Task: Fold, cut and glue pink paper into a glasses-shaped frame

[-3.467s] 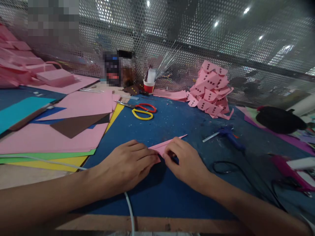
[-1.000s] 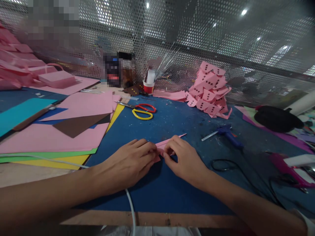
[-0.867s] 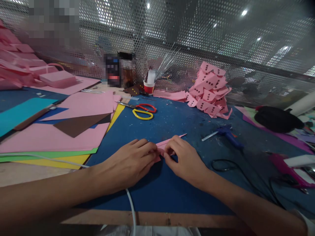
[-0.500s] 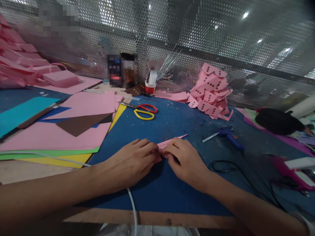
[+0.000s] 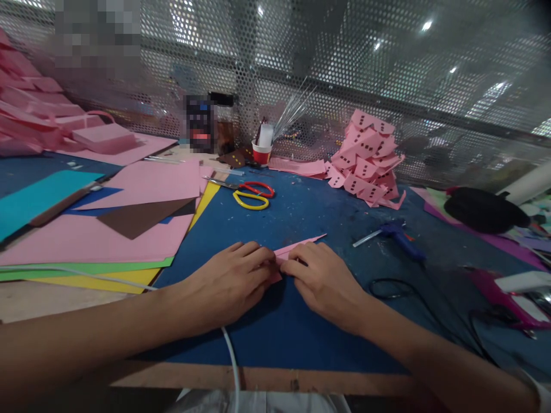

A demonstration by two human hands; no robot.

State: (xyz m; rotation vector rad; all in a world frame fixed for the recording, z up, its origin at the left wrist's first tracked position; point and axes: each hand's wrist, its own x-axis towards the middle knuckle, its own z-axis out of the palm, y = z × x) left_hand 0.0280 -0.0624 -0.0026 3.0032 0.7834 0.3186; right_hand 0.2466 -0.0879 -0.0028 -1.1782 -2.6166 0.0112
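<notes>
A narrow folded strip of pink paper (image 5: 286, 251) lies low over the blue table top, its thin tip pointing to the far right. My left hand (image 5: 235, 281) is closed on its left part, the fingers curled down and hiding much of it. From the other side, my right hand (image 5: 321, 278) pinches the strip near its middle, thumb and fingertips almost meeting the left fingers. A small pink corner shows below the left fingertips. How the paper is folded under the fingers is hidden.
Scissors (image 5: 247, 194) with red and yellow handles lie beyond my hands. A blue glue gun (image 5: 403, 241) with its cord is at right. Coloured sheets (image 5: 99, 241) cover the left. A pile of dotted pink pieces (image 5: 365, 160) and a red-white cup (image 5: 262, 154) stand behind.
The fingers of my right hand have shifted slightly and pressed closer together on the pink strip. My left hand stays in nearly the same place. The view has moved a little.
</notes>
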